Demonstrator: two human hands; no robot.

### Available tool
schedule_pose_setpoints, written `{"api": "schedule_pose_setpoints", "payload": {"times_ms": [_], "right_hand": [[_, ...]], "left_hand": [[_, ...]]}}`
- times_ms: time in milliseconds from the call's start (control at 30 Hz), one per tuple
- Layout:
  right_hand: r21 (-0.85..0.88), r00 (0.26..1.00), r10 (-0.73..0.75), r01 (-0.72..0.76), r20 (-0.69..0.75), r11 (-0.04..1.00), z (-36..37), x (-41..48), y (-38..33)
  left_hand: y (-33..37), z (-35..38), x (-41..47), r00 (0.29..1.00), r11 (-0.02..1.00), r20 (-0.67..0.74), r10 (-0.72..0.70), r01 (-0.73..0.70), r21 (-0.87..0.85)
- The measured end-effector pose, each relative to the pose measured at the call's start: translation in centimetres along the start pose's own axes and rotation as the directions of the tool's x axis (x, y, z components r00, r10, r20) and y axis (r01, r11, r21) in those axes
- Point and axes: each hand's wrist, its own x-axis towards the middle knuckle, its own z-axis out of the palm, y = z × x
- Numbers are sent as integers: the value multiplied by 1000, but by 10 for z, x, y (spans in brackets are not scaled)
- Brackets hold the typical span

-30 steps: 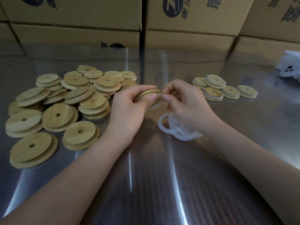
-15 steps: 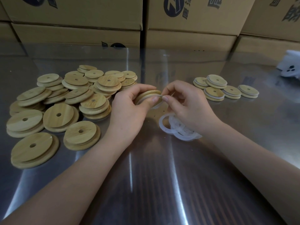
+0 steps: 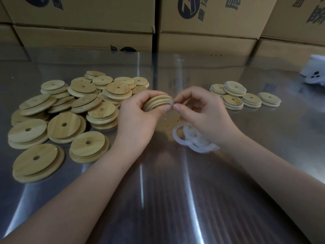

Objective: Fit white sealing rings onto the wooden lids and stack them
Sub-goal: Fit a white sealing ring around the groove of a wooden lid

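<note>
Stacked brown cardboard boxes [image 3: 88,14] wall off the far side of a shiny steel tabletop [image 3: 175,199]. At its centre, the left hand [image 3: 139,117] curls its grip round a round wooden lid [image 3: 156,103]. The right hand [image 3: 202,111] pinches the thin white sealing ring [image 3: 171,102] at the lid's 3 o'clock rim. The ring looks soft, stretchy and light. The lid looks stiff and is best held by its edge. Loose white rings [image 3: 193,140] lie at 5 o'clock, bare lids [image 3: 70,111] at 9 and ringed lids [image 3: 244,97] at 2.

Ringed lids [image 3: 234,88] — five; held lid [image 3: 158,102], one; bare lids [image 3: 64,125] — roughly twenty; loose rings [image 3: 195,140], count unclear.
</note>
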Motion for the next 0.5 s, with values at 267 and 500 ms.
{"api": "schedule_pose_setpoints", "payload": {"times_ms": [267,500], "right_hand": [[31,999,29,-30,16,999,2,-1,0],[-39,999,44,-43,1,998,-2,0,2]], "left_hand": [[-2,2,-1,999,1000,39,-9,8,9],[-2,2,1,999,999,37,39,-40,21]]}}
